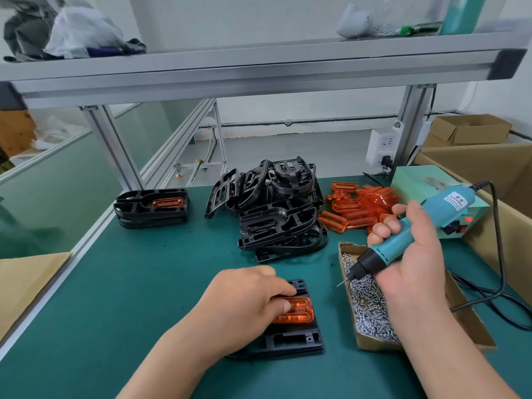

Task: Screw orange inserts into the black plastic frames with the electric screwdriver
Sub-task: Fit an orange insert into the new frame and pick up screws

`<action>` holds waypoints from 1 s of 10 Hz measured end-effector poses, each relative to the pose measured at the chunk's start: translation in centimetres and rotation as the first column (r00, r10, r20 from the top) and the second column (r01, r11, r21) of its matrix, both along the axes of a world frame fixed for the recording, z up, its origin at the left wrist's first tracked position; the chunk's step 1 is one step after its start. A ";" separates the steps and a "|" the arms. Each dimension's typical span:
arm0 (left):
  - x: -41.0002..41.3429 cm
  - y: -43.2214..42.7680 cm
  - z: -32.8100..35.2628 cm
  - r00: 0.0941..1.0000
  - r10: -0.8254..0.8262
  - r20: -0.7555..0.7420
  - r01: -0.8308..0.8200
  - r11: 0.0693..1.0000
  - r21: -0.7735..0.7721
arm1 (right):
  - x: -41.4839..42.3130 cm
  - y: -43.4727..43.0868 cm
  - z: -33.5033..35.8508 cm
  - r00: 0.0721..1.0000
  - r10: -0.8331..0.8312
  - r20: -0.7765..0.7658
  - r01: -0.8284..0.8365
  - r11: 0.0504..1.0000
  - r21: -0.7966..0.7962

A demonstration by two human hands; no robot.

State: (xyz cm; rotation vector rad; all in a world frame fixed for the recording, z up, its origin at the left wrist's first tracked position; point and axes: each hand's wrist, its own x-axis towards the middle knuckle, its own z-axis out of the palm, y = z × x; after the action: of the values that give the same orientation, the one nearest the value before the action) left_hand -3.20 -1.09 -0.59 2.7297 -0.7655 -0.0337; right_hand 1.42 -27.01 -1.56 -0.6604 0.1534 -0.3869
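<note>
Orange insert [293,311], black frame [290,339], teal screwdriver [414,234], green mat [129,283]

left hand [244,300]: palm down, pressing | right hand [414,254]: raised, gripping

Just the one camera here, worn on the person's head, so it looked forward and down from the near edge of the table [144,283] across the green top. It was a wide lens and took in a lot: the shelf rail [259,73] overhead ran across the top of the shot. It sat close in. Both forearms came up from the bottom, with the left hand [244,300] low and central on a black plastic frame [288,345] and the right hand [417,263] gripping the electric screwdriver [383,254] off to the right. The table's far edge landed about halfway up, the left edge ran diagonally, and floor and wall showed beyond.
</note>
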 end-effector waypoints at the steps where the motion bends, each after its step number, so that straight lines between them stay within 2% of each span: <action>1: 0.3 -1.0 0.1 0.998 -0.063 0.002 0.062 0.996 0.071 | 0.0 0.0 0.0 1.000 0.002 0.000 -0.002 1.000 0.001; 3: 0.5 -2.1 -0.4 0.995 -0.090 0.052 0.083 0.989 0.126 | 0.0 0.0 0.0 1.000 0.004 0.004 -0.004 1.000 -0.001; 4: 0.4 -2.3 -0.5 0.998 -0.042 0.050 0.041 0.999 0.020 | 0.0 0.0 0.0 1.000 0.005 0.007 -0.005 1.000 0.001; 5: 0.1 -2.1 -0.3 0.998 0.051 -0.046 -0.060 0.972 -0.226 | 0.0 0.0 -0.1 1.000 0.008 0.012 -0.008 1.000 0.011; 6: 0.3 -1.4 0.2 0.956 0.082 -0.282 -0.221 0.831 -0.511 | 0.1 -0.1 -0.2 1.000 0.010 0.018 -0.011 1.000 0.006; 7: 0.6 -0.7 0.6 0.881 0.100 -0.462 -0.381 0.728 -0.570 | 0.2 -0.1 -0.2 1.000 0.013 0.022 -0.013 1.000 0.007; 8: 0.3 -0.4 0.5 0.816 0.083 -0.571 -0.463 0.684 -0.563 | 0.3 -0.1 -0.3 1.000 0.018 0.021 -0.018 1.000 0.006; 10: -0.1 -0.5 0.7 0.770 0.000 -0.638 -0.509 0.602 -0.615 | 0.3 0.0 -0.3 1.000 0.011 0.011 -0.011 1.000 0.000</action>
State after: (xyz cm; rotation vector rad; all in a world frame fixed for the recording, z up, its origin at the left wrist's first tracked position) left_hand -3.28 -1.61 0.12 1.7860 -0.0909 -0.3778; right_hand 1.71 -27.04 -1.90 -0.6590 0.1392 -0.3800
